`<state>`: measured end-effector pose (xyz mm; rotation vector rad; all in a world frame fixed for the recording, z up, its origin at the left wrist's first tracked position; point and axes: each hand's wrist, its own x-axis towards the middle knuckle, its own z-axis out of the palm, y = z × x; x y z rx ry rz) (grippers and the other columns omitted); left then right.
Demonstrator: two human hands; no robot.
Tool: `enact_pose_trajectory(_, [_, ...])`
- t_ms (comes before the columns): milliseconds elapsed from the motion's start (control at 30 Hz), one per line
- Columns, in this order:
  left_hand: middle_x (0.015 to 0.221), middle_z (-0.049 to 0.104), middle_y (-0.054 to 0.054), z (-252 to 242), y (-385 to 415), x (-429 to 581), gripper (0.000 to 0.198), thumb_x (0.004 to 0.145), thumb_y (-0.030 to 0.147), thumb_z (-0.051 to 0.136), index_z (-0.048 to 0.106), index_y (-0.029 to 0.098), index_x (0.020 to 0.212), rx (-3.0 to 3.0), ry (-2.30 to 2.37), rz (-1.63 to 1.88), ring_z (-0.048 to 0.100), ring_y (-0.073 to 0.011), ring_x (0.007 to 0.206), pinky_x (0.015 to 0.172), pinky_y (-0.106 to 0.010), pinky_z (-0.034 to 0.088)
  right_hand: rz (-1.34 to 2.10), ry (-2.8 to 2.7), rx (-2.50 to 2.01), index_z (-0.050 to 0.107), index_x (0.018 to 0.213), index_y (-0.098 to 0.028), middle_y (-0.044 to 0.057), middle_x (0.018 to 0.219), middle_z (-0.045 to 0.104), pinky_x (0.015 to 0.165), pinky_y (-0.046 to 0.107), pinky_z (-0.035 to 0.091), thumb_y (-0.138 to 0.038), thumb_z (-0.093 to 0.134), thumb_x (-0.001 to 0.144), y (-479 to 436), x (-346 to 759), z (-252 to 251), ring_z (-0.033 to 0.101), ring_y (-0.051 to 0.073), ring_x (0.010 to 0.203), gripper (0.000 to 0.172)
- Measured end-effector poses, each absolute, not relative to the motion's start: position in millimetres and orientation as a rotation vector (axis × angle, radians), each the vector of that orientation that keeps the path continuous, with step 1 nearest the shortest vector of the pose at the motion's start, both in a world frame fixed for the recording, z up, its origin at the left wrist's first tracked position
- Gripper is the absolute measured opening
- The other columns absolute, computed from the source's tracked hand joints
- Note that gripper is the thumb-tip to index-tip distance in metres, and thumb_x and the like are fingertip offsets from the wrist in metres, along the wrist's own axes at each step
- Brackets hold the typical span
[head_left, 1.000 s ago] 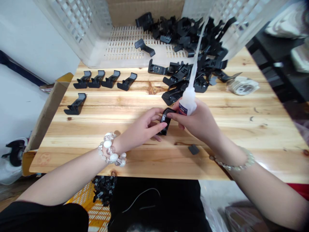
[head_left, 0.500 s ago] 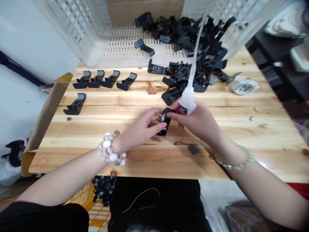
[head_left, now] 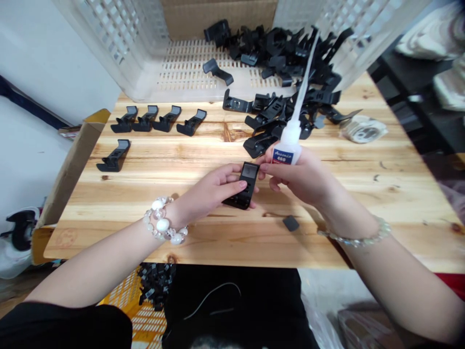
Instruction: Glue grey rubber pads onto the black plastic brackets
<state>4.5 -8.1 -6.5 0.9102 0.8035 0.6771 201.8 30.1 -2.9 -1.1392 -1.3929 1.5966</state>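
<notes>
My left hand [head_left: 214,190] grips a black plastic bracket [head_left: 242,190] above the wooden table, thumb on its face. A grey patch shows at the bracket's upper end. In my right hand [head_left: 296,174] is a white glue bottle [head_left: 290,140] with a blue and red label, its long thin nozzle pointing up and away. The right fingertips are close beside the bracket's top edge; whether they touch it I cannot tell. Nearer the front edge lies a small dark square pad [head_left: 291,223]. Several black brackets [head_left: 192,122] stand in a row at the left, with one bracket [head_left: 114,156] below them.
A white perforated crate [head_left: 145,77] lies across the back, with a pile of black brackets [head_left: 279,48] spilling onto the table [head_left: 203,247]. A roll [head_left: 364,129] sits at the right. Below the front edge, a yellow basket [head_left: 148,322] stands by small black parts [head_left: 157,283].
The bracket has turned in my left hand, so its slotted face and grey end now show. My right hand has shifted slightly right, off the bracket's face, and the bottle leans more to the right.
</notes>
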Motion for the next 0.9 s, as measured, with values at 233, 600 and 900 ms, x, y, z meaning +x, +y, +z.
enact_pose_trajectory(233, [0.100,0.070,-0.009,-7.4,-8.4,3.6,0.025,0.088,0.020,0.062,0.058,0.013,0.112,0.873,0.785,0.680,0.073,-0.0191,0.075,0.075,-0.032,0.058,1.652,-1.452,-1.098,0.058,0.076,-0.022,0.001,0.073,0.064,0.042,0.025,0.045,-0.025,0.073,0.074,29.1,201.9,-7.5,0.059,0.014,0.059,0.015])
enact_pose_trajectory(600, [0.100,0.071,-0.010,-9.2,-7.7,4.3,0.025,0.097,0.032,0.049,0.059,0.012,0.108,0.957,0.901,0.647,0.072,-0.0148,0.069,0.069,-0.026,0.058,1.556,-1.458,-1.152,0.054,0.070,-0.020,-0.002,0.064,0.058,0.041,0.024,0.044,-0.023,0.075,0.071,25.1,195.2,-4.2,0.051,0.009,0.050,0.022])
enact_pose_trajectory(900, [0.099,0.073,-0.008,-9.1,-6.7,3.1,0.020,0.097,0.031,0.049,0.060,0.014,0.101,0.940,0.946,0.613,0.071,-0.0125,0.062,0.059,-0.023,0.058,1.573,-1.481,-1.088,0.057,0.075,-0.019,0.000,0.069,0.060,0.041,0.023,0.046,-0.024,0.076,0.072,19.4,194.0,-3.2,0.056,0.012,0.059,0.020])
